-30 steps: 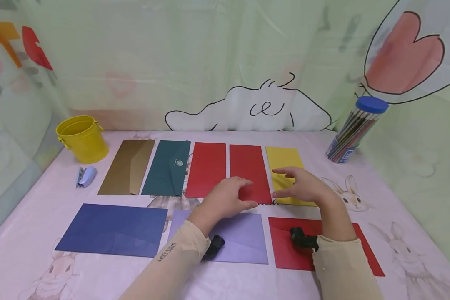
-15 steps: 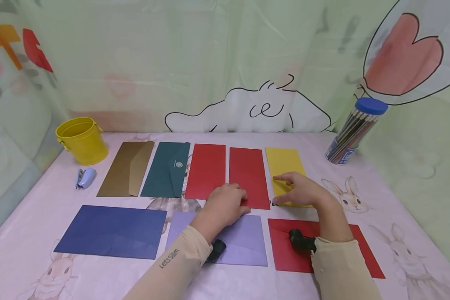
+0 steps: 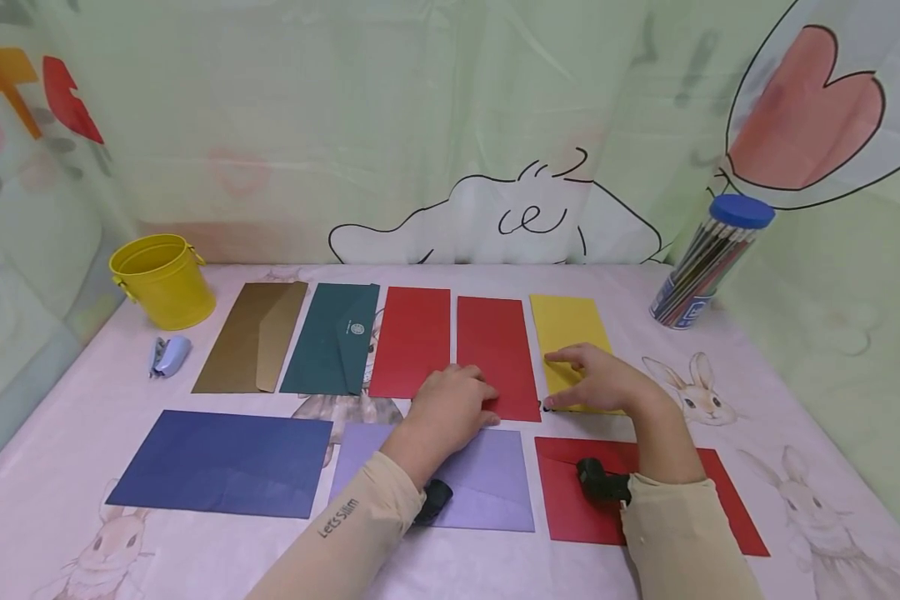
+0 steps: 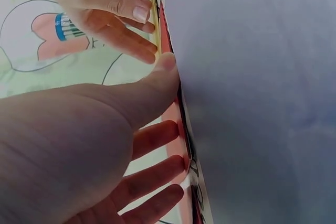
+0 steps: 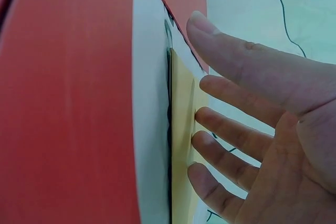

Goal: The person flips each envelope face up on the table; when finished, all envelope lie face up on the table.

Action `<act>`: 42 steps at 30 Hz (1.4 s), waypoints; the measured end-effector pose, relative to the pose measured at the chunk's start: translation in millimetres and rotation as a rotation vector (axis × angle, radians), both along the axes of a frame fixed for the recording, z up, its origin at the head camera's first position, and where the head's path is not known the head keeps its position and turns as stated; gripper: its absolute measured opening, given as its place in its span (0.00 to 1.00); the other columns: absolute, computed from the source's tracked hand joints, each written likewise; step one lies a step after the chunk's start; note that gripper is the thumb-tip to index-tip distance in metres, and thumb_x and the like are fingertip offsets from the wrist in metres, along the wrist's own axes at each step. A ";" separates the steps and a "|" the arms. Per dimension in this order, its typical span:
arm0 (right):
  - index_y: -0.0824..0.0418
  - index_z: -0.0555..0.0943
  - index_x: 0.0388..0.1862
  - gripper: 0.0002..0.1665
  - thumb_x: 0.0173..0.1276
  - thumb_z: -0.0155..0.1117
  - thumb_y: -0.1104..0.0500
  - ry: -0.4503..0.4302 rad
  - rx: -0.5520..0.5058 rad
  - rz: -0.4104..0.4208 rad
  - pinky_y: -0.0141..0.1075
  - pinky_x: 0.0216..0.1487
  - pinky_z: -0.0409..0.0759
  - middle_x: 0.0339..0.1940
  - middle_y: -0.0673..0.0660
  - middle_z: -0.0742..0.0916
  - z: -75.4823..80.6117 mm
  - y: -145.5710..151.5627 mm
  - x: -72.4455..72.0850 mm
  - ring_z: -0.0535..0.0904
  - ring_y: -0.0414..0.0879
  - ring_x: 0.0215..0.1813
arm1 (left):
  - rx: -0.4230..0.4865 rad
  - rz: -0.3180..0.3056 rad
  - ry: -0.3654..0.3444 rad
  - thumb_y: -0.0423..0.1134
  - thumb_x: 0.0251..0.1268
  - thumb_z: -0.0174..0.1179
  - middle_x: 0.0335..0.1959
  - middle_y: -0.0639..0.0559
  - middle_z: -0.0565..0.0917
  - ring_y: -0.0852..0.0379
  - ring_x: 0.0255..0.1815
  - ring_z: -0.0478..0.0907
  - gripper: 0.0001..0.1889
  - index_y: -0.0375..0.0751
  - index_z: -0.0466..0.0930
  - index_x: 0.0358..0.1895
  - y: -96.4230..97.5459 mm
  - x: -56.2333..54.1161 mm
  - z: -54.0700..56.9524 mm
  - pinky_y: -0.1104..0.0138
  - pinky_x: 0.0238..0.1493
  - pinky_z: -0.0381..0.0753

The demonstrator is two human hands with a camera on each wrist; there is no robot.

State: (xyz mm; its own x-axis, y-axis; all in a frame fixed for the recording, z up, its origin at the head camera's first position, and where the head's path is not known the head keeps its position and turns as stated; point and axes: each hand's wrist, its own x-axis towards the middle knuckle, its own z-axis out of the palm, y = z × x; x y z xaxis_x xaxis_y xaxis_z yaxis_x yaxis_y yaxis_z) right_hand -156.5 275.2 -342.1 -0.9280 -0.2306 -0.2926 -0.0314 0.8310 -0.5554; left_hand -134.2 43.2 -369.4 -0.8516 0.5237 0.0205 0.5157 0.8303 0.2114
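Note:
Two red envelopes lie side by side in the back row. My left hand (image 3: 450, 412) rests over the near left corner of the right-hand red envelope (image 3: 498, 346), its wrist crossing the lilac envelope (image 3: 487, 479). In the left wrist view, the fingers of my left hand (image 4: 79, 140) are spread and touch the red paper, with the thumb at its near edge. My right hand (image 3: 603, 379) is held over the near part of the yellow envelope (image 3: 570, 321), thumb and fingers apart. The right wrist view shows these fingers extended, nothing between them.
Left of the red pair lie another red envelope (image 3: 412, 342)'s neighbours: a green envelope (image 3: 318, 342) and a brown envelope (image 3: 232, 350). In front are a blue envelope (image 3: 221, 462) and a red envelope (image 3: 570, 500). A yellow bucket (image 3: 165, 283), small stapler (image 3: 169, 357) and pencil jar (image 3: 708, 262) stand around.
My left hand has come down onto the right-hand red envelope, which has slid slightly nearer. My right hand has lowered a little over the yellow envelope. Little differs over the last half second.

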 end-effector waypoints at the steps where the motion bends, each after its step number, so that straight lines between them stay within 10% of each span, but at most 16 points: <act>1: 0.70 0.70 0.72 0.44 0.61 0.76 0.55 0.000 0.000 0.000 0.63 0.64 0.69 0.71 0.73 0.69 -0.5 0.1 -0.1 0.62 0.74 0.71 | -0.011 -0.004 0.006 0.53 0.62 0.70 0.56 0.53 0.82 0.51 0.57 0.78 0.22 0.55 0.86 0.60 0.3 -0.1 0.1 0.57 0.59 0.76; 12: 0.67 0.72 0.71 0.34 0.67 0.67 0.64 0.002 -0.006 -0.035 0.61 0.63 0.71 0.71 0.73 0.68 -2.9 0.0 1.7 0.61 0.74 0.71 | -0.107 -0.088 0.250 0.48 0.67 0.68 0.33 0.58 0.87 0.58 0.32 0.84 0.13 0.52 0.87 0.51 4.6 1.0 0.5 0.67 0.37 0.80; 19: 0.67 0.72 0.71 0.35 0.66 0.71 0.60 0.008 0.025 -0.046 0.62 0.65 0.69 0.71 0.72 0.69 -3.4 -0.4 0.7 0.62 0.72 0.71 | 0.077 0.003 0.416 0.43 0.60 0.72 0.39 0.49 0.84 0.60 0.17 0.75 0.45 0.39 0.58 0.77 4.3 5.6 14.7 0.71 0.22 0.78; 24: 0.67 0.73 0.70 0.38 0.64 0.73 0.58 0.010 0.052 -0.053 0.62 0.66 0.67 0.71 0.72 0.68 -3.9 -0.1 0.6 0.62 0.71 0.72 | 0.335 0.156 0.278 0.35 0.61 0.68 0.48 0.44 0.81 0.58 0.15 0.74 0.45 0.37 0.52 0.79 3.4 7.3 19.6 0.69 0.23 0.80; 30: 0.68 0.73 0.70 0.41 0.59 0.77 0.56 0.035 0.073 -0.031 0.62 0.68 0.65 0.71 0.72 0.69 -5.2 -0.7 -0.4 0.61 0.70 0.72 | 0.490 0.262 0.069 0.34 0.57 0.73 0.52 0.41 0.82 0.47 0.41 0.86 0.41 0.31 0.63 0.73 2.2 5.4 17.9 0.59 0.42 0.86; 37: 0.68 0.74 0.70 0.42 0.58 0.78 0.57 0.053 0.091 -0.027 0.62 0.68 0.64 0.71 0.72 0.69 -6.1 -0.8 -0.5 0.58 0.70 0.73 | 0.395 0.353 -0.084 0.45 0.57 0.75 0.22 0.51 0.79 0.57 0.21 0.79 0.41 0.33 0.67 0.71 -1.3 0.6 15.8 0.60 0.34 0.85; 42: 0.68 0.73 0.70 0.42 0.58 0.78 0.58 0.039 0.074 -0.040 0.61 0.65 0.69 0.71 0.72 0.68 -5.3 -0.5 0.4 0.57 0.71 0.73 | 0.326 0.339 -0.140 0.46 0.60 0.73 0.29 0.48 0.84 0.51 0.28 0.84 0.34 0.36 0.73 0.67 -3.0 -1.0 10.4 0.57 0.35 0.85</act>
State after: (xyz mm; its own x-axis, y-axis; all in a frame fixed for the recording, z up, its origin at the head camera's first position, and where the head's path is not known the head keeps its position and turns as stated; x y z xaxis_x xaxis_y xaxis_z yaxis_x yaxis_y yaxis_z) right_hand -156.1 274.7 -347.4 -0.9470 -0.1724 -0.2709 -0.0180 0.8708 -0.4913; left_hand -135.2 40.3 -358.9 -0.9794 0.2018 0.0104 0.1758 0.8253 0.5366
